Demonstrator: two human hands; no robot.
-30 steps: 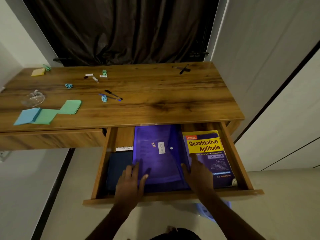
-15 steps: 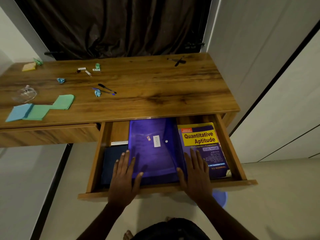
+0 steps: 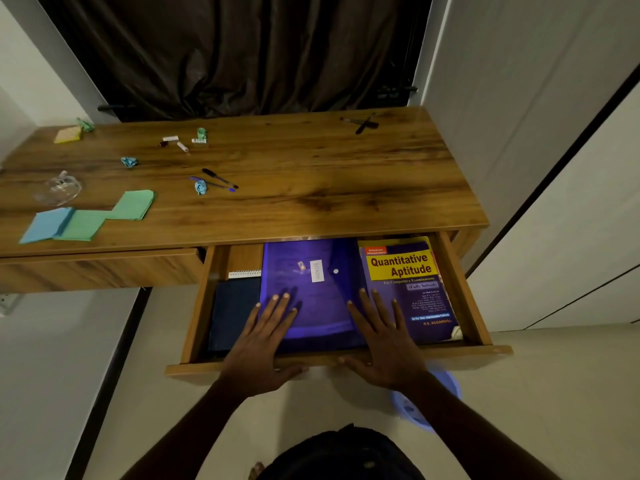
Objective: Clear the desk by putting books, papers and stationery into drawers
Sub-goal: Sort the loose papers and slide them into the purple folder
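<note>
Open drawer [image 3: 332, 364]: left hand [image 3: 260, 348] and right hand [image 3: 382, 344], grip wide and flat, palms over front edge, fingers on purple folder [image 3: 311, 289]; navy notebook [image 3: 233, 315] partly hidden; aptitude book [image 3: 412, 289] rightward; pens [image 3: 218, 180], notes [image 3: 133, 204] farther on table [image 3: 311, 188].

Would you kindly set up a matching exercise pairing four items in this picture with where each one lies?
Things:
1. purple plastic folder
2. yellow-and-purple Quantitative Aptitude book
3. dark blue notebook
4. blue and green paper stacks

Places:
A. right side of the open drawer
B. desktop, left side
C. middle of the open drawer
D. left side of the open drawer

Pairs: 1-C, 2-A, 3-D, 4-B
</note>
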